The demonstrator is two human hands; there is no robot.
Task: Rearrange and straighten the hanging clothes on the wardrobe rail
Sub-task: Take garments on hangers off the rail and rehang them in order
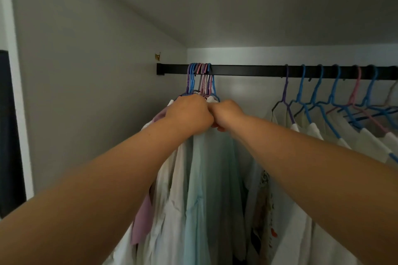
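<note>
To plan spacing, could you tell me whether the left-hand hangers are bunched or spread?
Bunched: the coloured plastic hangers hook tightly together on the black rail.

A black wardrobe rail (247, 71) runs across the white back wall, carrying two groups of hangers. Directly above the two gripping hands, a tight bunch of hangers (200, 79) in blue, purple and pink hooks over the rail, its garments (206, 189) in white, pale blue and lilac pressed together below the grip. Well to the right of the grip, the spaced hangers (336, 97) hold white clothes (370, 142) along the rail.
</note>
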